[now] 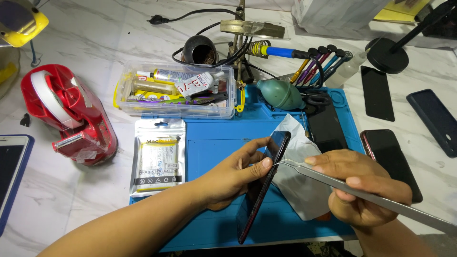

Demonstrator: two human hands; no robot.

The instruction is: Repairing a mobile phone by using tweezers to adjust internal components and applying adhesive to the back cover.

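One dark slim phone (261, 188), tilted on edge, glossy black.

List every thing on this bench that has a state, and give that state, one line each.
phone: tilted on edge, held in left hand
metal pry tool: gripped in right hand, tip at the phone's edge
clear plastic box: open, glue tubes inside
battery pouch: sealed, lying flat
red tape dispenser: loaded with a roll
power plug: unplugged, on the table
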